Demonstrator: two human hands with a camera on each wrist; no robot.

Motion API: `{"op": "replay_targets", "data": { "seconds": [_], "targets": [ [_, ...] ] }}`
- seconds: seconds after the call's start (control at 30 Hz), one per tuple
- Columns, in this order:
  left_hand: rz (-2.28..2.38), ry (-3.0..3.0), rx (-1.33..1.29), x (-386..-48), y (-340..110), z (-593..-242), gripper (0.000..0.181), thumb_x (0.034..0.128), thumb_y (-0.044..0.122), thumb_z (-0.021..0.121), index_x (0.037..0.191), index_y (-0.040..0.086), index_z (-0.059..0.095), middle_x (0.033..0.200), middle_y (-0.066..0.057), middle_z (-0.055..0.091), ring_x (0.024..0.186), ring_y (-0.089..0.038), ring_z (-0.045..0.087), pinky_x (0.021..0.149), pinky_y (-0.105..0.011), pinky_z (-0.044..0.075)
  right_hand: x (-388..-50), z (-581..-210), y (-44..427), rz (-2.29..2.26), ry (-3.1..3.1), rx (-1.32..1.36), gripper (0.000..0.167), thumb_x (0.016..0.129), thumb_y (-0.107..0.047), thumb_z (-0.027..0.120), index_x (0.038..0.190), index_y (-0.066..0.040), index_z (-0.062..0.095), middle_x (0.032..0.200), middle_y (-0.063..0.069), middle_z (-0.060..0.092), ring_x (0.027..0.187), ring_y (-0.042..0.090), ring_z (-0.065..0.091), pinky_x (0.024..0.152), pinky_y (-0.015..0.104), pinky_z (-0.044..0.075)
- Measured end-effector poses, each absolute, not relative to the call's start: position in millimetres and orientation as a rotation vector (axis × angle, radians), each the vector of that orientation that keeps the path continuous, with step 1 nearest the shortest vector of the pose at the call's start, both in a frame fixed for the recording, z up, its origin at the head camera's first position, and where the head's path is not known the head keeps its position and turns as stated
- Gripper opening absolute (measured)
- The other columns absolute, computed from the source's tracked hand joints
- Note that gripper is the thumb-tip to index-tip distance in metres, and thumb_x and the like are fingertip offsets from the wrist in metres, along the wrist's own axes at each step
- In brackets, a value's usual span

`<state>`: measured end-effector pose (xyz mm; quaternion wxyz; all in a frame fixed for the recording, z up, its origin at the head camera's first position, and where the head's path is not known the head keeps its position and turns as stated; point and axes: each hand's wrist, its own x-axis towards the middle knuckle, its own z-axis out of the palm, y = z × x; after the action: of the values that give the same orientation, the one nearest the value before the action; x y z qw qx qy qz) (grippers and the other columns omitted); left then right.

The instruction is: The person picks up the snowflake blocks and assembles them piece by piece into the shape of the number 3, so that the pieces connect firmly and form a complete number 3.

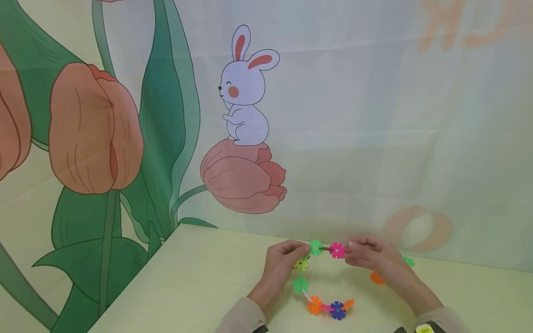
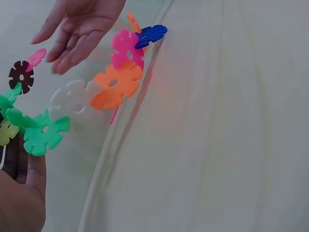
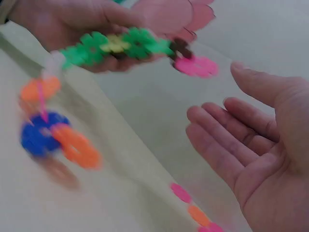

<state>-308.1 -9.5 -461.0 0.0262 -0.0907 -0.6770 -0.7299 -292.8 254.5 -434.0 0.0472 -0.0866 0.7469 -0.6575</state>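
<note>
A curved chain of notched plastic snowflake discs (image 1: 300,285) hangs from my left hand (image 1: 284,262). That hand grips it around the yellow and green discs, its fingers behind them in the right wrist view. The far end carries a brown disc (image 2: 21,76) and a pink disc (image 3: 197,66). White, orange, pink and blue discs (image 3: 43,134) droop toward the table at the other end. My right hand (image 3: 263,137) is beside the pink disc, fingers spread and palm bare. A small gap separates its thumb from that disc.
An orange disc (image 1: 378,278) and a green disc (image 1: 409,262) lie on the pale table (image 1: 179,282) near the right forearm. Behind the table hangs a cloth backdrop (image 1: 354,115) printed with tulips and a rabbit.
</note>
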Motion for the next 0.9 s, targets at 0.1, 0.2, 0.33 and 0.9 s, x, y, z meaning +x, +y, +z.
{"op": "replay_targets", "data": {
  "seconds": [0.1, 0.2, 0.33, 0.9],
  "targets": [
    [-2.237, -2.097, -0.286, -307.8, -10.0, -459.0, 0.019, 0.0951, 0.023, 0.081, 0.100, 0.004, 0.082, 0.095, 0.000, 0.076, 0.089, -0.014, 0.064, 0.079, -0.025, 0.055, -294.0, -431.1, 273.9, -1.826, 2.514, -0.159, 0.060, 0.104, -0.044, 0.069, 0.138, 0.004, 0.060, 0.128, 0.017, 0.072, 0.116, 0.035, 0.071, 0.101, 0.046, 0.059],
    [-2.238, -2.102, -0.301, -307.6, -10.5, -458.1, 0.019, 0.0948, 0.022, 0.081, 0.100, 0.004, 0.082, 0.094, 0.001, 0.076, 0.088, -0.014, 0.064, 0.078, -0.025, 0.055, -294.8, -431.6, 293.3, -1.596, 2.710, -0.098, 0.049, 0.105, -0.039, 0.069, 0.133, 0.001, 0.066, 0.119, 0.015, 0.074, 0.105, 0.032, 0.074, 0.091, 0.047, 0.062],
    [-2.258, -2.111, -0.351, -306.8, -11.2, -458.1, 0.018, 0.0945, 0.021, 0.081, 0.099, 0.003, 0.081, 0.093, -0.001, 0.076, 0.088, -0.015, 0.066, 0.080, -0.026, 0.056, -296.1, -436.4, 310.4, -1.290, 2.874, -0.140, 0.020, 0.101, -0.018, 0.074, 0.111, -0.001, 0.074, 0.097, 0.009, 0.074, 0.082, 0.026, 0.068, 0.069, 0.036, 0.060],
    [-2.436, -2.034, -0.458, -300.6, -5.1, -452.6, 0.017, 0.0940, 0.013, 0.081, 0.099, -0.003, 0.079, 0.090, -0.009, 0.076, 0.076, -0.018, 0.072, 0.073, -0.034, 0.066, -299.6, -451.0, 305.8, -0.976, 2.925, -0.188, 0.023, 0.088, -0.020, 0.087, 0.090, -0.006, 0.069, 0.081, 0.000, 0.062, 0.075, 0.019, 0.055, 0.064, 0.032, 0.049]
  ]
}}
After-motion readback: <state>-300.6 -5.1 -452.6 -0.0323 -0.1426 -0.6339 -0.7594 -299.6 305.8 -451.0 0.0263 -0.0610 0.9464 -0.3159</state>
